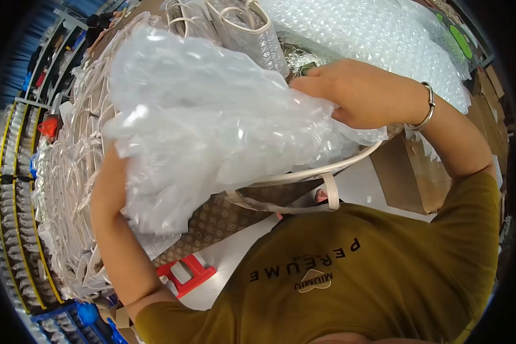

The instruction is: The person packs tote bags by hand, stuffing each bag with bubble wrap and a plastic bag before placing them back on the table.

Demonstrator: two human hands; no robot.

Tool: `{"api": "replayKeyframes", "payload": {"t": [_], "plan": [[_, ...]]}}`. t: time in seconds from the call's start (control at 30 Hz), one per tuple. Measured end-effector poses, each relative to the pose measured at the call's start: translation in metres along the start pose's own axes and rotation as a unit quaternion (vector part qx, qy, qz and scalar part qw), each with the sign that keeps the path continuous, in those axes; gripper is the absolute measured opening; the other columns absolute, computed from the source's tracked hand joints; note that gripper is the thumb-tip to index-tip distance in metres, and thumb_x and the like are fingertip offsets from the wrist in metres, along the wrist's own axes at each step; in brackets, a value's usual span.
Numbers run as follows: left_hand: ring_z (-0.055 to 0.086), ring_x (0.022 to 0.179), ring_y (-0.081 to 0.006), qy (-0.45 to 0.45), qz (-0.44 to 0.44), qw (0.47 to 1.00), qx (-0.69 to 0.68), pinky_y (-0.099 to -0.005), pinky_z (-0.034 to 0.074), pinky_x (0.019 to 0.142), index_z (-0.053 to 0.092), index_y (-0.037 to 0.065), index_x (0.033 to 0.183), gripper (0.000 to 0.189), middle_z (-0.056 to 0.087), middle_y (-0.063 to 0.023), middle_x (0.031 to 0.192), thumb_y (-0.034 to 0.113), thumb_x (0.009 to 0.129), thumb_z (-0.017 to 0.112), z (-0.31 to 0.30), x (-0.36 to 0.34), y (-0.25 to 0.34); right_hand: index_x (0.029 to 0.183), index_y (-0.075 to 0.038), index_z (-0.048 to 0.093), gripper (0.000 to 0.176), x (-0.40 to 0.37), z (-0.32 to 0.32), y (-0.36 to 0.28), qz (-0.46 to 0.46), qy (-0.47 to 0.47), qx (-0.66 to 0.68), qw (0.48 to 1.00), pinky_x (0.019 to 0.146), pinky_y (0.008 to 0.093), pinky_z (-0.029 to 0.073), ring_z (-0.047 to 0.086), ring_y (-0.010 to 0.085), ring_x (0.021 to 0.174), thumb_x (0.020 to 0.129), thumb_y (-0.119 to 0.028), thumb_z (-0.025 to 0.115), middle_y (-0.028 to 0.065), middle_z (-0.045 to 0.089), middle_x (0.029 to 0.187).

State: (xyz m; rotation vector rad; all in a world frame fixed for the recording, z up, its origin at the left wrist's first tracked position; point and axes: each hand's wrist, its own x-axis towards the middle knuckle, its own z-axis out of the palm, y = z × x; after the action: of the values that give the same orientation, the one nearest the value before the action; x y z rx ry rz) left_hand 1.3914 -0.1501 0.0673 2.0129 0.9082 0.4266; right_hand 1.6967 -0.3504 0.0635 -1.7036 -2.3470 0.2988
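A crumpled sheet of clear bubble wrap (212, 114) spreads between my two arms. At its right edge, my right hand (355, 94) is closed with bent fingers and grips the plastic. My left arm reaches up along the left side, and the bubble wrap hides my left hand, so its fingers do not show. Below the bubble wrap is a bag with a cream rim and a cream handle (332, 192), its body mostly covered. A brown patterned surface (226, 221) shows under it.
Rows of wrapped bags with cream handles (77, 189) are packed along the left. Another clear-wrapped bag (252, 37) stands at the back, beside a large bubble wrap pile (372, 34). A cardboard box (413, 175) is at right; a red stool (189, 275) stands below.
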Motion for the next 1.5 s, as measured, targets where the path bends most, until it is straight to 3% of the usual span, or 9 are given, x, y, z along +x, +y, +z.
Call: {"api": "replayKeyframes", "payload": {"t": [0.23,0.33,0.4,0.47,0.53,0.63,1.1,1.4,1.5], "plan": [[0.056,0.085,-0.014,-0.199,0.129,0.968,0.084,-0.0264,0.048,0.072,0.056,0.0,0.103,0.025,0.057,-0.0068,0.101,0.009,0.081,0.05,0.072,0.02,0.011,0.096,-0.001,0.049,0.03,0.005,0.034,-0.002,0.013,-0.117,-0.035,0.992,0.068,0.0413,0.045,0.056,0.0347,0.077,0.068,-0.003,0.057,0.0155,0.056,0.082],[0.057,0.088,-0.0183,-0.277,-0.164,0.92,-0.223,-0.0292,0.047,0.077,0.059,0.0,0.1,0.025,0.059,-0.0092,0.098,0.009,0.077,0.055,0.081,0.025,0.017,0.092,-0.001,0.049,0.024,0.013,0.065,0.005,-0.011,-0.179,-0.01,0.984,0.067,0.0415,0.046,0.056,0.0347,0.073,0.07,-0.006,0.055,0.0151,0.056,0.079],[0.055,0.095,-0.0251,-0.335,0.291,0.821,0.36,-0.0331,0.044,0.084,0.058,0.0,0.104,0.034,0.059,-0.0126,0.096,0.013,0.072,0.062,0.066,0.036,0.001,0.088,0.0,0.053,0.019,0.019,0.082,0.006,0.017,-0.214,-0.022,0.976,0.067,0.0409,0.047,0.057,0.0349,0.077,0.069,-0.003,0.052,0.016,0.057,0.08],[0.05,0.106,-0.0291,-0.348,0.139,0.846,0.379,-0.0367,0.041,0.089,0.052,0.002,0.113,0.05,0.054,-0.0142,0.111,0.017,0.068,0.069,0.036,0.025,0.053,0.087,0.0,0.055,0.018,0.021,0.081,0.011,0.038,-0.225,-0.029,0.973,0.068,0.0406,0.047,0.058,0.035,0.079,0.069,-0.001,0.051,0.0165,0.058,0.081],[0.046,0.109,-0.0317,-0.12,0.336,0.878,0.318,-0.0382,0.038,0.091,0.048,0.006,0.118,0.06,0.048,-0.0147,0.119,0.02,0.066,0.071,0.035,0.008,0.088,0.092,0.0,0.054,0.022,0.017,0.079,0.015,0.014,-0.196,-0.025,0.98,0.07,0.0402,0.047,0.057,0.0356,0.081,0.07,-0.003,0.053,0.017,0.058,0.083],[0.045,0.111,-0.0317,-0.22,0.413,0.836,0.288,-0.0386,0.038,0.093,0.043,0.009,0.123,0.067,0.046,-0.0141,0.122,0.022,0.065,0.072,0.082,0.007,0.09,0.102,0.0,0.049,0.031,0.007,0.071,0.008,0.004,-0.196,0.006,0.981,0.073,0.04,0.046,0.056,0.0352,0.085,0.072,-0.006,0.055,0.0173,0.058,0.085],[0.052,0.103,-0.0319,-0.456,0.005,0.782,0.425,-0.0396,0.041,0.087,0.038,0.016,0.129,0.061,0.051,-0.017,0.117,0.015,0.073,0.063,0.12,0.064,0.003,0.128,-0.004,0.032,0.061,0.043,0.108,0.027,0.151,-0.354,0.014,0.923,0.075,0.0418,0.045,0.056,0.0374,0.088,0.076,-0.02,0.061,0.0217,0.059,0.088],[0.053,0.101,-0.0315,-0.328,0.331,0.811,0.354,-0.0385,0.043,0.084,0.047,0.01,0.122,0.051,0.056,-0.0175,0.11,0.018,0.074,0.062,0.101,0.03,0.024,0.122,-0.015,0.046,0.046,-0.061,0.014,-0.049,-0.077,0.007,0.232,0.97,0.054,0.0376,0.046,0.058,0.0274,0.061,0.077,-0.019,0.059,0.0087,0.06,0.073],[0.054,0.098,-0.0293,-0.394,0.242,0.838,0.29,-0.0356,0.043,0.084,0.051,0.008,0.119,0.045,0.057,-0.0168,0.106,0.021,0.077,0.06,0.111,0.054,-0.001,0.122,-0.018,0.047,0.045,-0.084,0.067,-0.068,-0.033,-0.241,0.173,0.954,0.046,0.0369,0.043,0.053,0.026,0.05,0.078,-0.013,0.054,0.0048,0.056,0.062]]}}
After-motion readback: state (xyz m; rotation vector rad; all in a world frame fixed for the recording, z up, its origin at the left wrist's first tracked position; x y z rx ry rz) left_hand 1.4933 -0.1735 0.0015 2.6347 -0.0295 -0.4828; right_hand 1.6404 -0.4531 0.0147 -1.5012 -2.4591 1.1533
